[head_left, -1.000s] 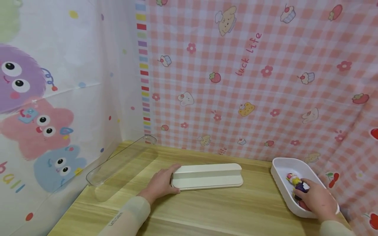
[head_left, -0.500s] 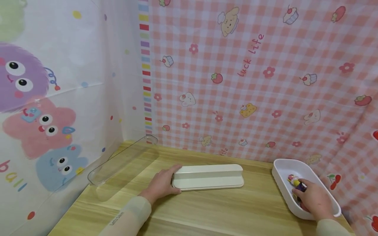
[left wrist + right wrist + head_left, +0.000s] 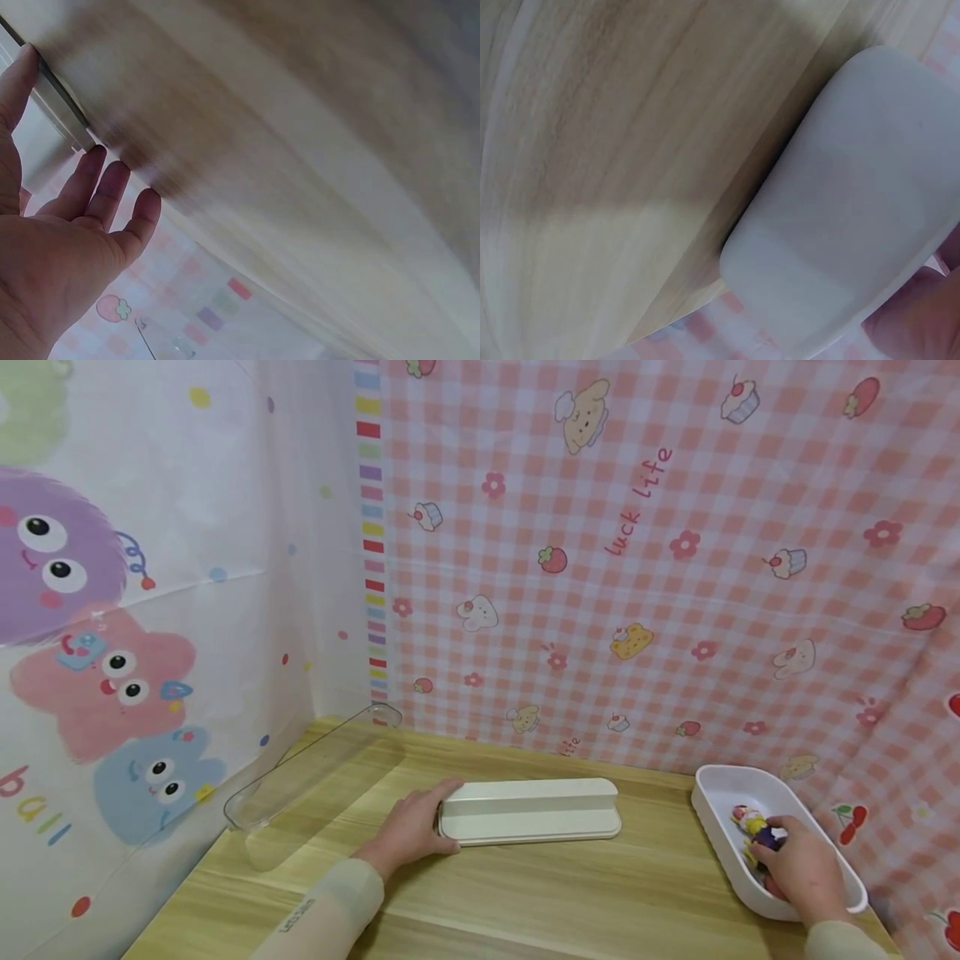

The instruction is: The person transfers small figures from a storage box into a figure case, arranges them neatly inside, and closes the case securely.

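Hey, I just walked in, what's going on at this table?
A person's left hand holds the left end of a cream stepped base on the wooden table. Their right hand is in a white tray, pinching a dark toy figure. A long clear plastic piece sits apart at the left. No figure is on the base.

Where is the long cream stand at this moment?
In the head view, the cream stand lies on the wooden table, below the picture's centre, with its left end at the left hand and the white bin farther right.
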`<state>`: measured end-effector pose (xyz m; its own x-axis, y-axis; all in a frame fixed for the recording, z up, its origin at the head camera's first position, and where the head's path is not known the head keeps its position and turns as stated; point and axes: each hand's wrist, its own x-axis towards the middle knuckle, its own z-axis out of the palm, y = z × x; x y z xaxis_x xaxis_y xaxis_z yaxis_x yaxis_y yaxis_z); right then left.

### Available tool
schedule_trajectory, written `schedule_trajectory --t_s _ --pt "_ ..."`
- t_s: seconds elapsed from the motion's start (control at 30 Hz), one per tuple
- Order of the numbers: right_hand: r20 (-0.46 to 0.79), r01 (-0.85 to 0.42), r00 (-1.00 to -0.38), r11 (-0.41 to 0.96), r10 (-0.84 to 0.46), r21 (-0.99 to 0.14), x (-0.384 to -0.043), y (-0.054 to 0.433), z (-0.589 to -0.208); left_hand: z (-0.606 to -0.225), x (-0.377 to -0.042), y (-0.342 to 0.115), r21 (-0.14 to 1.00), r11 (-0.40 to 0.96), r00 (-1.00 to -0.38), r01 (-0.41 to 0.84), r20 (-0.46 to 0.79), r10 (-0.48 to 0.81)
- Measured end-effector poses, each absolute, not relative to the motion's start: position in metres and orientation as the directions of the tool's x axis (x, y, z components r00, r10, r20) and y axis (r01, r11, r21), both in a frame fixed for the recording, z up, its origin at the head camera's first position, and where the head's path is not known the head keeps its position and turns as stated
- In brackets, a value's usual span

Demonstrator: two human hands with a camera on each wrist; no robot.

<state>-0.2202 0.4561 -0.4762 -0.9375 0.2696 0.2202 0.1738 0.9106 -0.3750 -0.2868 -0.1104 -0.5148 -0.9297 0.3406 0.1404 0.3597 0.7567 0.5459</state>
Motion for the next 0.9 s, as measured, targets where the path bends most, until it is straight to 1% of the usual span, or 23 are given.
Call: schedule_trajectory --t_s 0.1,0.2,0.33,0.47,0.53,0.7,0.8,0.9 --pt "0.194 0.198 -0.94 0.912 0.281 -0.36 -0.218 0.458 -0.476 -0.515 -0.287 -0.111 0.548 0.754 -0.928 0.363 0.142 0.344" --pt "0.195 0.201 -0.94 0.917 0.279 -0.344 -0.217 0.46 -0.476 -0.515 -0.288 -0.111 0.546 0.753 -0.927 0.367 0.143 0.348" --pt "0.247 0.148 -0.94 0.933 0.236 -0.329 -0.218 0.46 -0.477 -0.516 -0.289 -0.112 0.546 0.75 -0.925 0.372 0.149 0.35" --pt "0.238 0.148 -0.942 0.928 0.237 -0.341 -0.217 0.463 -0.478 -0.517 -0.289 -0.113 0.556 0.744 -0.924 0.371 0.14 0.356" --pt "0.21 0.171 -0.944 0.92 0.256 -0.354 -0.216 0.466 -0.477 -0.517 -0.289 -0.113 0.555 0.743 -0.923 0.373 0.138 0.361" --pt "0.221 0.173 -0.94 0.92 0.261 -0.352 -0.217 0.465 -0.464 -0.516 -0.289 -0.112 0.551 0.747 -0.923 0.373 0.139 0.359" --pt "0.222 0.155 -0.942 0.914 0.251 -0.376 -0.219 0.457 -0.453 -0.516 -0.289 -0.112 0.545 0.75 -0.923 0.374 0.142 0.357" --pt "0.24 0.103 -0.944 0.893 0.227 -0.439 -0.221 0.445 -0.446 -0.516 -0.289 -0.113 0.539 0.757 -0.926 0.369 0.14 0.351"
